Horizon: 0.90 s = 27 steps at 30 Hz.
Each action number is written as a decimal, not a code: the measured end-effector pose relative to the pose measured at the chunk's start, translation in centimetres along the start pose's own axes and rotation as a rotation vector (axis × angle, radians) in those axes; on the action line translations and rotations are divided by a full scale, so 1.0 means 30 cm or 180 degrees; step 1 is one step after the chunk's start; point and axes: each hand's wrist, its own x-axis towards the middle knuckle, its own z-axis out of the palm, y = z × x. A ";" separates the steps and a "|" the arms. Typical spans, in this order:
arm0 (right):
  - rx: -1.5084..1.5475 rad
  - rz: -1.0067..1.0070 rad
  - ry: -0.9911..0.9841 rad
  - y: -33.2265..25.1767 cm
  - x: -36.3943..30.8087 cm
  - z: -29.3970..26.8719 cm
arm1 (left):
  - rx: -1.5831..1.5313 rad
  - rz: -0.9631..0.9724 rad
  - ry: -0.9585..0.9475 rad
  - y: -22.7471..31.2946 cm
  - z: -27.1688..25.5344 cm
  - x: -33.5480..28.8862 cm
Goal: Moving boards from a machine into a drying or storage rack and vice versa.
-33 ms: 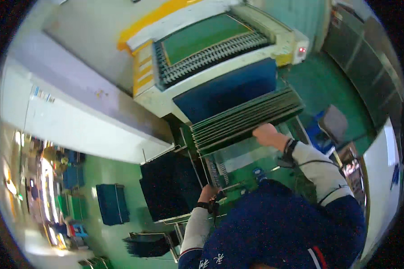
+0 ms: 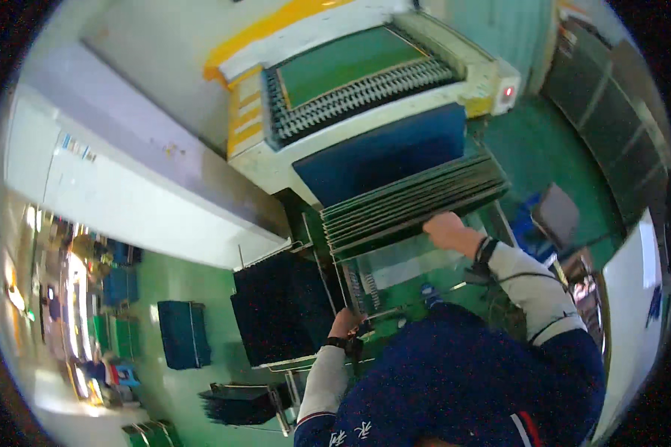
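And here is the right hand (image 2: 447, 229), up at the near edge of a row of dark panels (image 2: 417, 200) standing on edge, leaning and closely spaced, in the middle of the view. Its fingers are curled in tight, almost a fist; whether they have hold of that nearest panel, nobody can tell from here.

Down to the left, the left hand (image 2: 344, 322) is at the near left corner of the metal rack (image 2: 386, 310), fingers bent in by the rail, their exact grip too small to read.

Now the edges: beyond the panels, just beside their far side, stands a blue board (image 2: 380, 153) against the front of a roller machine (image 2: 365, 74) with a green sheet on top, so room is tight there. On the left, a black stack (image 2: 279, 309) sits close by the rack, its right edge near the left hand. Past that, a white wall (image 2: 134, 197) slants down toward it.

The right side is looser: a grey stool (image 2: 555, 212) stands a little way off, with open green floor (image 2: 585, 153) behind it. Between the person and the panels, the near part of the rack is bare, giving the forearms space.
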 end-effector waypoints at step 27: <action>0.6102 -0.0196 0.1738 0.418 -0.149 -0.831 | -0.0170 -0.0230 0.0448 -0.022 0.076 0.038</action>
